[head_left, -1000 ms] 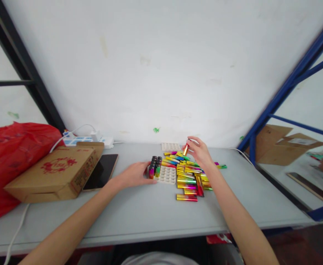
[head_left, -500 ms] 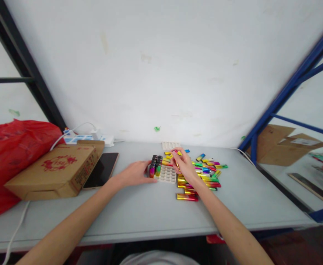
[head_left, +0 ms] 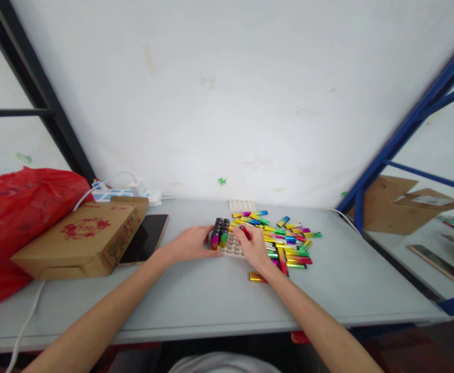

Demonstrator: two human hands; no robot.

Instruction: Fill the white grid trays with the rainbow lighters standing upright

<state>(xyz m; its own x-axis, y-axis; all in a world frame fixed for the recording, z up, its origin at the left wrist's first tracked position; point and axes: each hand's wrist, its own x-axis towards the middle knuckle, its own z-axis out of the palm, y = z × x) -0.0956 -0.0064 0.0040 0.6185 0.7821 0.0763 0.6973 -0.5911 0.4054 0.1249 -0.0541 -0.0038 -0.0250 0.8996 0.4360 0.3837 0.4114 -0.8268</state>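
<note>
A white tray (head_left: pixel 232 249) with rows of holes lies on the table. Several lighters (head_left: pixel 219 233) with black tops and shiny multicoloured bodies stand upright in its left part. My left hand (head_left: pixel 192 242) is closed around the tray's left edge, thumb at the front corner and fingers beside the standing lighters. My right hand (head_left: pixel 253 246) is above the tray's right side, its fingers pinched on a lighter that is mostly hidden; a dark reddish end shows at the fingertips. To the right of the tray lies a loose pile of shiny lighters (head_left: pixel 291 246), partly covered by my right hand.
A second white tray (head_left: pixel 242 205) lies by the wall. On the left are a phone (head_left: pixel 144 239), a cardboard box (head_left: pixel 81 238), a red plastic bag (head_left: pixel 28 217) and a power strip (head_left: pixel 149 197). A blue metal frame (head_left: pixel 359 210) stands at the right, with another person's hand beyond it.
My right hand has moved down and slightly left, from above the pile's edge to the tray's holes, with the lighter. One red-and-gold lighter in the pile now lies turned. My left hand stays put.
</note>
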